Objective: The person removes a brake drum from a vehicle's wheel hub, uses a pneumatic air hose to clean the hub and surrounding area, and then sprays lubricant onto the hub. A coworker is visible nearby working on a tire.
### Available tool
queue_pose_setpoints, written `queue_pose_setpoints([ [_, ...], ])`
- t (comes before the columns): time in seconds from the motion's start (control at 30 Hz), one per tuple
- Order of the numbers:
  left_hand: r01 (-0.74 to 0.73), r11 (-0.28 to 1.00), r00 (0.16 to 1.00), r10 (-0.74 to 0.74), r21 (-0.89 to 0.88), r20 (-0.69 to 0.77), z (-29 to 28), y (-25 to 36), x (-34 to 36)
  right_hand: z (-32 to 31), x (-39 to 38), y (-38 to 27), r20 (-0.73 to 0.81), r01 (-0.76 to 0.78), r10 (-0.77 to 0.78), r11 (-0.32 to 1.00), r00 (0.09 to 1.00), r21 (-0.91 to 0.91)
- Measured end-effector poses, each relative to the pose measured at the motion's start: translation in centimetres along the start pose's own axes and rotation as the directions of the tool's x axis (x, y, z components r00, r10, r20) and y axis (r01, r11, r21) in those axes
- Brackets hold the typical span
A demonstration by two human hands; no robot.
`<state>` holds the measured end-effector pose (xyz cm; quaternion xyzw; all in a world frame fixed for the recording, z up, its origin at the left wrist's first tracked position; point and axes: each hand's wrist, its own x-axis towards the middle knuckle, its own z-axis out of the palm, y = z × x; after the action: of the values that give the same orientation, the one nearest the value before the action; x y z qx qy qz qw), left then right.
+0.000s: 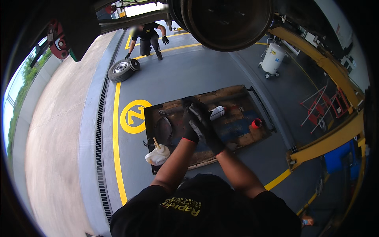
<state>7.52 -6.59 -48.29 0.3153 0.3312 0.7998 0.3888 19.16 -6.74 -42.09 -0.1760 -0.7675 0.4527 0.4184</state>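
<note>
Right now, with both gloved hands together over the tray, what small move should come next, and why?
Perhaps gently ease the right hand off the left hand: they appear overlapped above the tray, neither visibly free, and the white can shows just beside them in this view.

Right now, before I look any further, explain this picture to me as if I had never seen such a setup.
There is no robot here. A person wears a wide fisheye camera on the head, looking down, so straight edges bend. The left hand and right hand, in dark gloves, are pressed together over a shallow tray; whether anything is in their grip cannot be seen. Beside them lies a white can; farther right is a red cup-like thing. At the near-left corner is a white plastic container. Beyond, another person crouches by a wheel on the floor. The big round part at the top hangs overhead.
</note>
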Motion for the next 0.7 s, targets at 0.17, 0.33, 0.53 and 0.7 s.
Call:
queue_pose_setpoints([
  [0.17, -0.278, 0.652, 0.955, 0.267, 0.706, 0.13, 0.0, 4.5, -3.0, -4.8, -3.3, 4.6, 0.58, -0.696, 0.384, 0.415, 0.718, 0.586],
  [0.33, -0.554, 0.19, 0.83, 0.204, 0.811, 0.519, 3.2, 0.9, -9.2, -4.3, -6.7, 8.6, 0.137, -0.421, 0.427, 0.692, 0.894, 0.586],
  [0.53, -0.227, 0.032, 0.949, -0.219, 0.973, 0.228, -0.1, -0.1, -15.9, -11.7, -12.5, 9.8, 0.56, -0.287, 0.264, 0.957, 0.785, -0.049],
  [0.7, -0.341, -0.223, 0.93, -0.225, 0.913, 0.292, 1.4, 1.1, -21.0, -15.0, -16.0, 14.0, 0.521, 0.294, 0.021, 0.805, 0.853, -0.515],
])
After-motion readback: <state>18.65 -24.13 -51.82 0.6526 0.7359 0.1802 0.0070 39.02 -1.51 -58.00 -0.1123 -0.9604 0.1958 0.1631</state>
